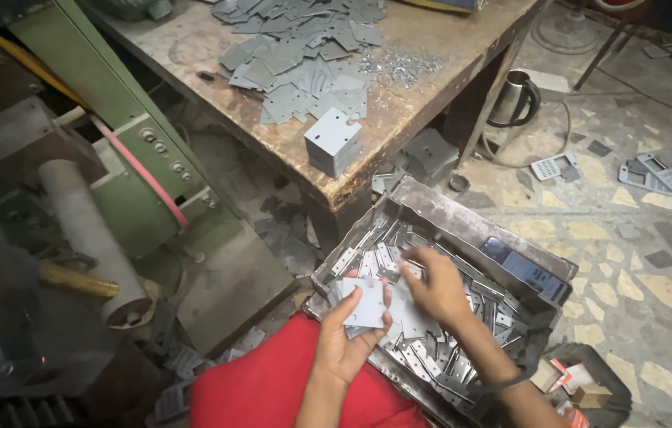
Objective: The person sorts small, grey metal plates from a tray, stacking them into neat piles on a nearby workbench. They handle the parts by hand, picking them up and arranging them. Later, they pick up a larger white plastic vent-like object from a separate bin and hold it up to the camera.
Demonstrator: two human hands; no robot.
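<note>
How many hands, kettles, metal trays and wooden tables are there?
Hands: 2, the left hand holding a flat grey metal plate and the right hand in the tray
Black-handled steel kettle: 1
Grey metal tray of plates: 1
Worn wooden table: 1
Total: 5

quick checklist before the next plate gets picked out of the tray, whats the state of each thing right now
1. Left hand grips its small stack of metal plates: ok, fingers wrapped around the stack over the tray.
2. Right hand on the loose plates: ok, palm down in the pile; what the fingertips pinch, cannot tell.
3. Tray has stock left: ok, many plates remain.
4. Tray steady on the lap: cannot tell, its underside is hidden.
5. Phone clear of the plates: not ok, it lies in the tray's far corner beside them.
6. Stack on the bench safely placed: not ok, it stands near the edge.
</note>
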